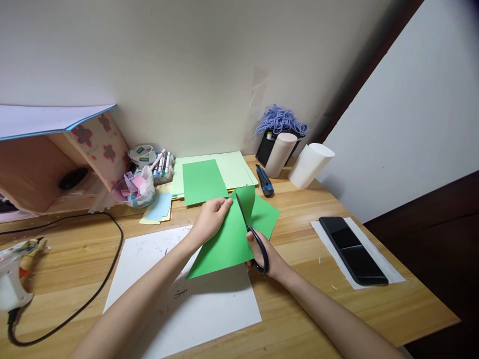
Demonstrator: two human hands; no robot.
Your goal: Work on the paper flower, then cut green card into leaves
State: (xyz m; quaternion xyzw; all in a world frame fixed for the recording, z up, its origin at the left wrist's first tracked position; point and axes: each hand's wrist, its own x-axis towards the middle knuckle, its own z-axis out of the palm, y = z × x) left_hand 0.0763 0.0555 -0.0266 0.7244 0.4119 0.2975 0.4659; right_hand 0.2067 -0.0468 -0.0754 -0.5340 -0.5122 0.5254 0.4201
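Note:
My left hand (212,217) pinches the upper left edge of a green sheet of paper (223,249), held tilted above the table. In my right hand (264,254) is a pair of dark-handled scissors (259,249), thumb through one loop. The blades lie across the green sheet, and a strip of it stands up to the right of them. Behind the blades another piece of green paper (266,213) shows on the table. Below the held sheet lies a large white sheet (220,314) with colored marks. My right fingers are partly hidden behind the paper and handle.
Pale green sheets (235,169) with a green card (204,182) on top lie by the wall. A blue-black utility knife (265,180) is beside them. At right lies a phone (354,249); at left, a glue gun (15,274) with a looping black cord (116,259).

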